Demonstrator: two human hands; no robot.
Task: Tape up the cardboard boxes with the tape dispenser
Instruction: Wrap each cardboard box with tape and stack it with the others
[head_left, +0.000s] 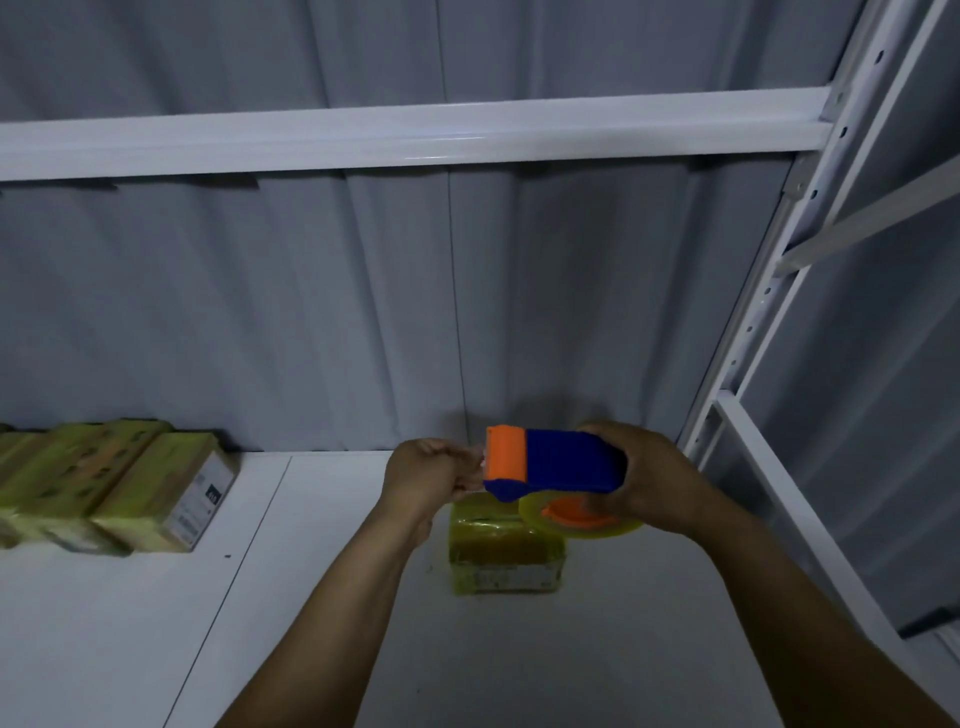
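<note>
The right hand (644, 478) grips the back of a blue plastic tape dispenser (561, 462) with an orange front roller and a round roll of clear yellowish tape (587, 522), held above the white shelf (571, 649) near its back edge. The left hand (421, 475), fingers curled, pinches the loose tape end at the roller. Directly below stands a small cardboard box (504, 551) wrapped in glossy tape, and more taped boxes (119, 488) line the back left corner, their white labels (200, 499) too blurred to read.
</note>
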